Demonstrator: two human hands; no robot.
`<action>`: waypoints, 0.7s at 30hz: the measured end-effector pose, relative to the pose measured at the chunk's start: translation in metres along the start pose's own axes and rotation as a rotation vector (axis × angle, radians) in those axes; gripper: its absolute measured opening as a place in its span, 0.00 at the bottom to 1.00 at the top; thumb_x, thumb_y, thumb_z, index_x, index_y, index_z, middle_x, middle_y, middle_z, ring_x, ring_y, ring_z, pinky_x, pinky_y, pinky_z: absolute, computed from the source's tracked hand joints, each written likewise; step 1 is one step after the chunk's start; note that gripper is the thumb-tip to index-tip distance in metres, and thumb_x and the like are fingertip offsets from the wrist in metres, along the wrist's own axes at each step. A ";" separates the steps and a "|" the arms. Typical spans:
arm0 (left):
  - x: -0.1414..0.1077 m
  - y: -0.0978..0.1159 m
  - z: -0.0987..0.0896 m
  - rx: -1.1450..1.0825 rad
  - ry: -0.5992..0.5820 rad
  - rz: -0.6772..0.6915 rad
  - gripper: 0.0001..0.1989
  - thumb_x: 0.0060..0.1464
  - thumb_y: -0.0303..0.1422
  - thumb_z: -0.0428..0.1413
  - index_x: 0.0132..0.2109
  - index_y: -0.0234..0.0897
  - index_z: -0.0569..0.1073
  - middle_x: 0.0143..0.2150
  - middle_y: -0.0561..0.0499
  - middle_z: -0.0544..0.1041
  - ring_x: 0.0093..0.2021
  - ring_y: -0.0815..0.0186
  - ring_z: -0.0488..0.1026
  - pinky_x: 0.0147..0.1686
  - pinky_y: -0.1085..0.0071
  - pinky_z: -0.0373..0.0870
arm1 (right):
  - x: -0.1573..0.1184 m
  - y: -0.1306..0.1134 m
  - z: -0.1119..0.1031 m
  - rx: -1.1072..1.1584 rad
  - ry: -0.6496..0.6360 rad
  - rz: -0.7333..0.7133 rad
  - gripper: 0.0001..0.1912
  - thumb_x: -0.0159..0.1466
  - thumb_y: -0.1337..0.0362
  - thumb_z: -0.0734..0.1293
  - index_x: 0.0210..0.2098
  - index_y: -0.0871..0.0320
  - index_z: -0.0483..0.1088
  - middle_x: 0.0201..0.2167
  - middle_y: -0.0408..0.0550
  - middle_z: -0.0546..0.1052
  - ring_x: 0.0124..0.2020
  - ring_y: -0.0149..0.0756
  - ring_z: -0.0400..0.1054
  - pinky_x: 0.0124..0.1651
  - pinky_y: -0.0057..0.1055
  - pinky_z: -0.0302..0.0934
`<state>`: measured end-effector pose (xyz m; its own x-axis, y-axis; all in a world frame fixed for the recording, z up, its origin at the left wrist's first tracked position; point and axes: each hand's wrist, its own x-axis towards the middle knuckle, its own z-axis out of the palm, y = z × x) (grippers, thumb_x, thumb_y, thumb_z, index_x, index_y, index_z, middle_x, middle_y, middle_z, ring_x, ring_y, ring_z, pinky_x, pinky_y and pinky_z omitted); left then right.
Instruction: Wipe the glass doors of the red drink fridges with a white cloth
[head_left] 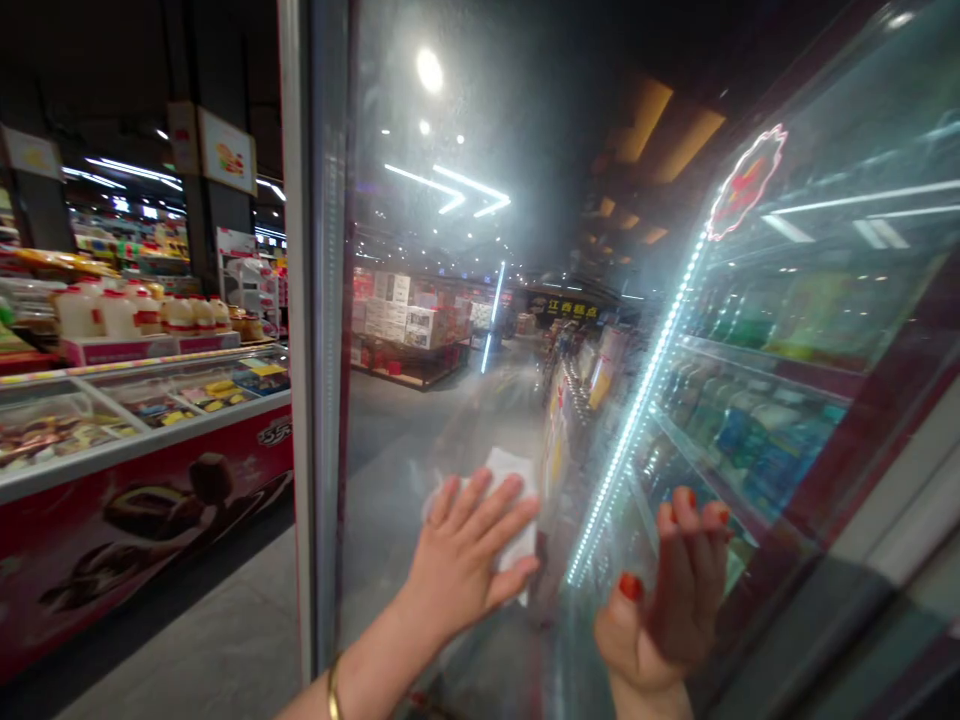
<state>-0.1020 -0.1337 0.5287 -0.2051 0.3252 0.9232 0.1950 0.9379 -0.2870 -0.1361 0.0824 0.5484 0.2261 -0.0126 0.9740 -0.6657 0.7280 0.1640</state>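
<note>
A tall glass panel (465, 420) fills the middle of the scene, hazy in places and scattered with bright light spots. To the left stands a red-fronted chest freezer (45, 530), its sides printed with ice cream pictures and its compartments loaded with packets. On the right, shelves (780, 365) of bottles show dimly in the glass. A pale upright frame (301, 400) borders the panel's left edge, and a slanting light strip (645, 400) shines to the right. Far off, stacked boxes (397, 320) are visible through the glass.

Near the viewer, the left hand (465, 555) lies flat with its fingers spread, pressing rather than grasping; under its palm and fingers is a white cloth (510, 460), pinned against the panel. The right hand (667, 600) is raised farther right, fingers loosely bent, thumb apart, orange polish on its nails; nothing shows in its grasp, and whether it touches the glass cannot be told. Far left, beyond the freezer, sit white jugs (116, 310) with red caps. Smallest is a gold bracelet (334, 690) on the left wrist.
</note>
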 end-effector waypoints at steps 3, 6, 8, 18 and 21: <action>0.000 -0.048 -0.006 0.015 0.008 -0.234 0.46 0.71 0.45 0.57 0.85 0.46 0.42 0.86 0.47 0.46 0.87 0.55 0.32 0.84 0.47 0.32 | -0.001 -0.002 0.001 0.039 0.010 -0.005 0.31 0.78 0.62 0.59 0.78 0.63 0.62 0.76 0.63 0.68 0.80 0.61 0.59 0.79 0.72 0.54; 0.060 -0.062 -0.009 -0.052 0.064 -0.404 0.46 0.73 0.45 0.54 0.85 0.46 0.39 0.87 0.45 0.38 0.86 0.47 0.28 0.83 0.37 0.31 | -0.002 -0.004 0.005 0.056 0.070 -0.004 0.32 0.77 0.62 0.57 0.78 0.63 0.61 0.77 0.63 0.67 0.80 0.61 0.58 0.79 0.72 0.55; 0.089 -0.036 -0.006 -0.098 0.064 -0.319 0.45 0.73 0.46 0.54 0.85 0.45 0.41 0.87 0.48 0.40 0.86 0.48 0.28 0.83 0.40 0.28 | -0.004 -0.004 0.007 0.065 0.124 0.020 0.32 0.78 0.61 0.55 0.78 0.64 0.60 0.77 0.62 0.67 0.80 0.59 0.58 0.79 0.70 0.56; 0.020 -0.007 -0.002 -0.112 0.013 -0.175 0.44 0.70 0.45 0.60 0.84 0.51 0.48 0.83 0.51 0.57 0.87 0.56 0.35 0.84 0.49 0.30 | -0.018 -0.004 0.004 0.132 0.132 0.135 0.34 0.79 0.57 0.51 0.82 0.56 0.54 0.75 0.63 0.68 0.81 0.63 0.55 0.77 0.73 0.59; 0.078 0.003 -0.004 -0.110 0.019 -0.245 0.45 0.70 0.45 0.58 0.84 0.47 0.45 0.86 0.48 0.46 0.87 0.49 0.30 0.83 0.41 0.26 | -0.018 -0.002 0.005 0.136 0.013 0.171 0.37 0.79 0.57 0.41 0.85 0.54 0.36 0.83 0.62 0.52 0.86 0.58 0.37 0.79 0.75 0.52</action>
<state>-0.1138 -0.1062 0.6003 -0.2414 0.0864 0.9666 0.2450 0.9692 -0.0255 -0.1429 0.0777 0.5313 0.1101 0.1123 0.9876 -0.7850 0.6192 0.0171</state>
